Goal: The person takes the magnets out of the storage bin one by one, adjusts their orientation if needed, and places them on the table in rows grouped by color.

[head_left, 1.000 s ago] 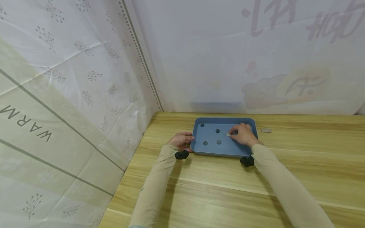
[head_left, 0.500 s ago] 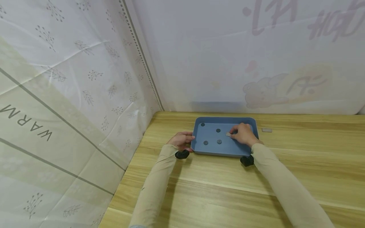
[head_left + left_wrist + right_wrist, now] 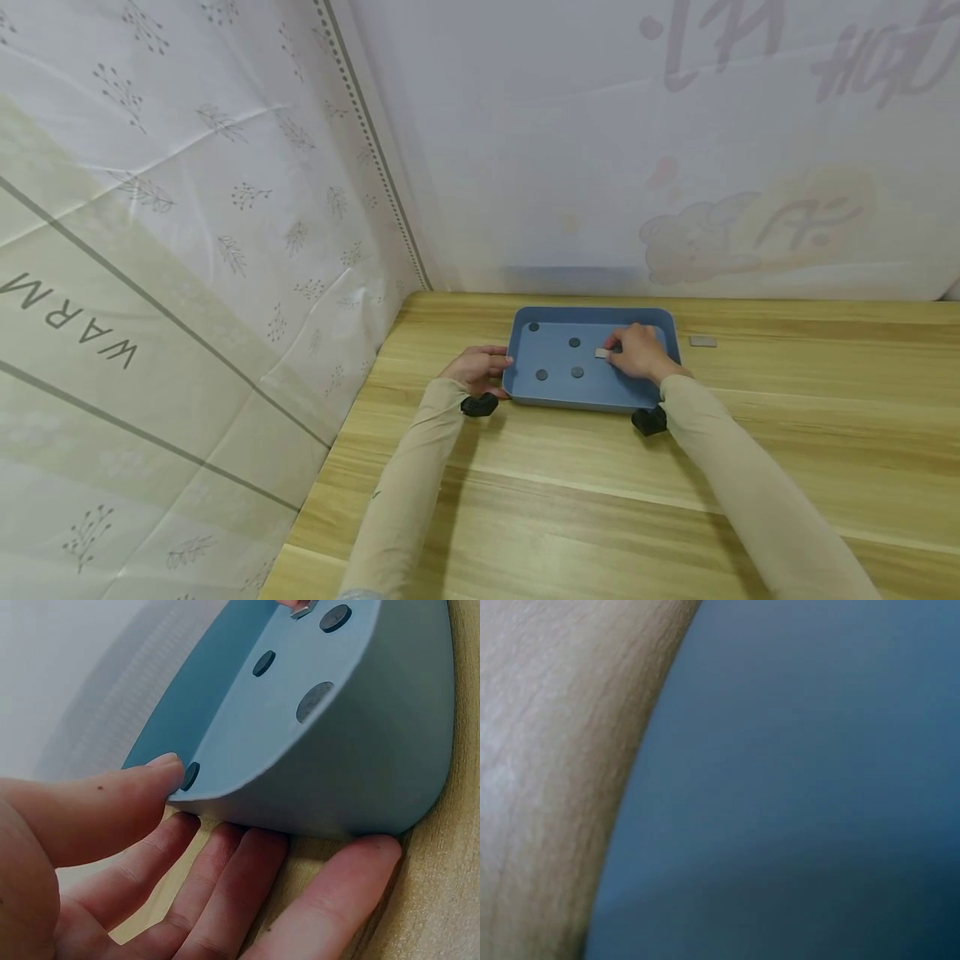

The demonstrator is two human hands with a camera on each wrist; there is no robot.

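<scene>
Nearest to us lies the blue tray (image 3: 581, 406); the left hand (image 3: 474, 369) holds its left wall with curved fingers. If it pushes unevenly, the tray may turn and slide the two near discs (image 3: 542, 375). Farther inside, the right hand (image 3: 641, 352) pinches a small pale plate (image 3: 601, 353) narrowly; being thin, we think, it could slip towards the far middle disc (image 3: 574, 342).

1 blue tray (image 3: 555, 354), 4+ dk discs (image 3: 577, 372), 2 gry rect. pcs (image 3: 702, 341), 2 blk wrist units (image 3: 480, 405), 1 tbl (image 3: 540, 508)
</scene>
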